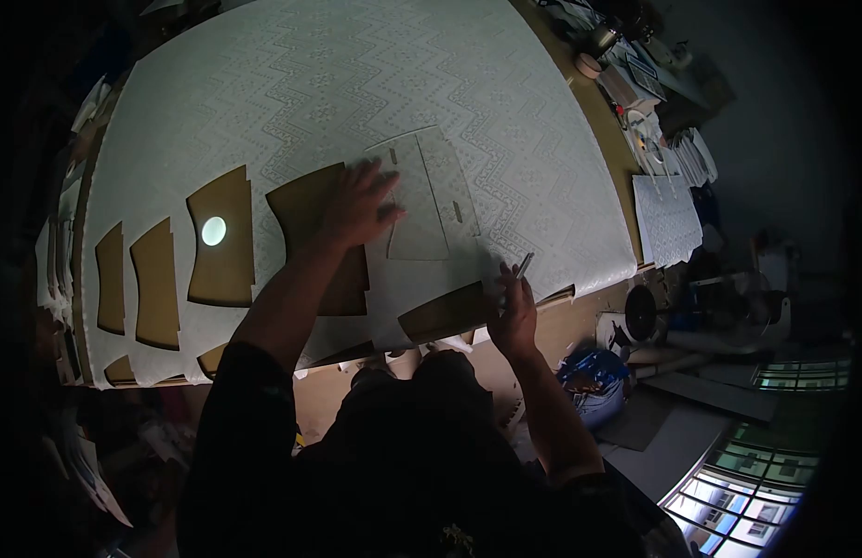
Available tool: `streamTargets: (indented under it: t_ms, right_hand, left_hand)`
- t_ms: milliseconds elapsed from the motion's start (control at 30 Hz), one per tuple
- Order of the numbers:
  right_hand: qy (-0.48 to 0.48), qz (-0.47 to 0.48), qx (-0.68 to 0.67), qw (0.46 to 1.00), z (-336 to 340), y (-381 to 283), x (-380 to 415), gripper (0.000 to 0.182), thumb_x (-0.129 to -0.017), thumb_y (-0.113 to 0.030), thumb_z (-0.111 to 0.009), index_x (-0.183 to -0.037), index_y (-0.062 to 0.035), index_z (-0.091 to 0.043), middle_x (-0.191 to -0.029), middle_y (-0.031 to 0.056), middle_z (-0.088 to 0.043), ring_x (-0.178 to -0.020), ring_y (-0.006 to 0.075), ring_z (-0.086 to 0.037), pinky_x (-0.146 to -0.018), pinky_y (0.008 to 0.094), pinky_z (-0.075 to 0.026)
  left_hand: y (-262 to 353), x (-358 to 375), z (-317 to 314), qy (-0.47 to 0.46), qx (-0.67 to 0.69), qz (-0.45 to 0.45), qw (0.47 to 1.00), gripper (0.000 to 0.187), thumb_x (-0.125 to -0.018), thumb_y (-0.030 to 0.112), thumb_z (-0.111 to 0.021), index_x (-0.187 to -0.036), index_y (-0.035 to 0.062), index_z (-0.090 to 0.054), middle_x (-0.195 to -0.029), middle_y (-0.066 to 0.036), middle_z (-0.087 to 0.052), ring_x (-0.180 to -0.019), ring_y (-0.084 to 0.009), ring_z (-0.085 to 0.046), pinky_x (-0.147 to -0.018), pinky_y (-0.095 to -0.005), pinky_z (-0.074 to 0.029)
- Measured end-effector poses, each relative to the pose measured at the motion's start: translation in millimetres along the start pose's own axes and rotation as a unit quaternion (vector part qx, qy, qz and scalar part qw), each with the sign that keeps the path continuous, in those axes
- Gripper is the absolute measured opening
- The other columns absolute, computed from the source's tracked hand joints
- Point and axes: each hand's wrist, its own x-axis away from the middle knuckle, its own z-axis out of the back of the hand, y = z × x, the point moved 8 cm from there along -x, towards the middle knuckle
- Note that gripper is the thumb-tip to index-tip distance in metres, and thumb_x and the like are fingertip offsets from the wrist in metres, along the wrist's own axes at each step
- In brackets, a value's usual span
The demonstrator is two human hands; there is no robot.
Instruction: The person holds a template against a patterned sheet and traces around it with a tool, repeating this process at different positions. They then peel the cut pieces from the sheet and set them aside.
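A clear, thin, flat-sided template (pixel 418 223) with two narrow slots lay on a broad sheet of white zigzag-patterned cloth (pixel 328 84), near the sheet's near edge and a little right of the middle. The left hand (pixel 361 202) rested over its left side, fingers spread apart and held flat, not gripping; a brown, curve-sided opening in the cloth (pixel 305 209) lay just left of it. The right hand (pixel 513 312) was closed around a slim, silvery, pen-like tool (pixel 525 265), to the right and nearer; its tip was too small to make out. The template was probably light and stiff, perhaps brittle at the corners, and smooth enough to skate, so spread fingertips well inside the outline would steady it best, and an edge would be the place to lift it. The cloth looked soft and likely to ruck under sideways pressure; the tool seemed light and rigid, best pinched along its shaft.
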Motion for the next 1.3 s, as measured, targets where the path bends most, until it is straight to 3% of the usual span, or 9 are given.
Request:
streamTargets:
  t_ms: [133,200,333,567,733,800,1233,1300]
  right_hand:
    - [-0.055,-0.002,-0.028,0.998,-18,18,-42,0.043,-0.085,-0.009,-0.078,-0.123,-0.0037,-0.058,-0.137,0.0266,-0.065,-0.126,0.0519,-0.057,-0.109,0.0534,-0.048]
    - [-0.051,0.073,-0.052,0.995,-29,18,-63,0.045,-0.084,-0.010,-0.079,-0.122,-0.0045,-0.058,-0.133,0.0249,-0.066,-0.125,0.0500,-0.057,-0.110,0.0534,-0.046]
    - [-0.070,0.115,-0.087,0.987,-45,22,-81,0.047,-0.082,-0.011,-0.081,-0.123,-0.0045,-0.059,-0.130,0.0237,-0.067,-0.125,0.0484,-0.057,-0.112,0.0556,-0.044]
    - [-0.113,0.078,-0.078,0.987,-52,35,-81,0.050,-0.085,-0.023,-0.082,-0.125,-0.0042,-0.059,-0.142,0.0217,-0.061,-0.135,0.0467,-0.052,-0.118,0.0610,-0.037]
    - [-0.117,0.099,-0.056,0.987,-54,36,-78,0.052,-0.085,-0.025,-0.081,-0.128,-0.0043,-0.058,-0.152,0.0208,-0.054,-0.138,0.0460,-0.050,-0.121,0.0612,-0.033]
    - [-0.105,0.096,-0.042,0.989,-54,36,-80,0.047,-0.082,-0.021,-0.084,-0.121,-0.0082,-0.059,-0.149,0.0197,-0.059,-0.134,0.0495,-0.050,-0.115,0.0585,-0.039]
    - [-0.048,0.128,-0.042,0.990,-43,17,-82,0.046,-0.083,-0.018,-0.084,-0.119,-0.0047,-0.059,-0.133,0.0201,-0.067,-0.129,0.0475,-0.058,-0.111,0.0570,-0.044]
    - [-0.043,0.136,-0.031,0.989,-43,16,-82,0.050,-0.082,-0.011,-0.083,-0.124,-0.0049,-0.057,-0.134,0.0188,-0.068,-0.127,0.0468,-0.059,-0.106,0.0538,-0.050]
  left_hand:
    - [-10,-4,-1,0.023,0.003,0.001,1.000,0.064,-0.094,0.046,-0.073,-0.148,0.0150,-0.059,-0.161,-0.022,-0.044,-0.147,-0.0462,-0.040,-0.123,-0.0593,-0.030]
    - [-9,-3,-2,0.024,-0.004,0.002,1.000,0.063,-0.093,0.045,-0.073,-0.147,0.0150,-0.059,-0.160,-0.022,-0.044,-0.147,-0.0460,-0.040,-0.123,-0.0593,-0.030]
    - [0,-3,9,0.007,0.005,0.018,1.000,0.063,-0.093,0.044,-0.073,-0.148,0.0150,-0.058,-0.162,-0.021,-0.042,-0.151,-0.0438,-0.038,-0.126,-0.0587,-0.027]
    - [-4,-9,-2,-0.059,-0.027,0.042,0.997,0.076,-0.090,0.038,-0.078,-0.157,0.0183,-0.048,-0.170,-0.017,-0.031,-0.156,-0.0405,-0.030,-0.128,-0.0581,-0.025]
    - [-6,-8,-3,-0.051,-0.033,0.037,0.997,0.075,-0.090,0.042,-0.077,-0.156,0.0189,-0.049,-0.170,-0.016,-0.031,-0.156,-0.0408,-0.030,-0.128,-0.0588,-0.024]
    - [-5,-7,-5,-0.049,-0.033,0.025,0.998,0.074,-0.091,0.047,-0.075,-0.155,0.0182,-0.050,-0.169,-0.016,-0.032,-0.155,-0.0412,-0.031,-0.128,-0.0596,-0.023]
    - [-5,-12,-2,0.007,0.016,-0.006,1.000,0.081,-0.086,0.054,-0.077,-0.144,0.0013,-0.057,-0.160,-0.027,-0.040,-0.150,-0.0488,-0.034,-0.125,-0.0577,-0.029]
    - [-3,-9,-4,0.001,0.020,-0.001,1.000,0.084,-0.085,0.056,-0.078,-0.144,0.0004,-0.057,-0.160,-0.027,-0.040,-0.150,-0.0487,-0.034,-0.124,-0.0578,-0.029]
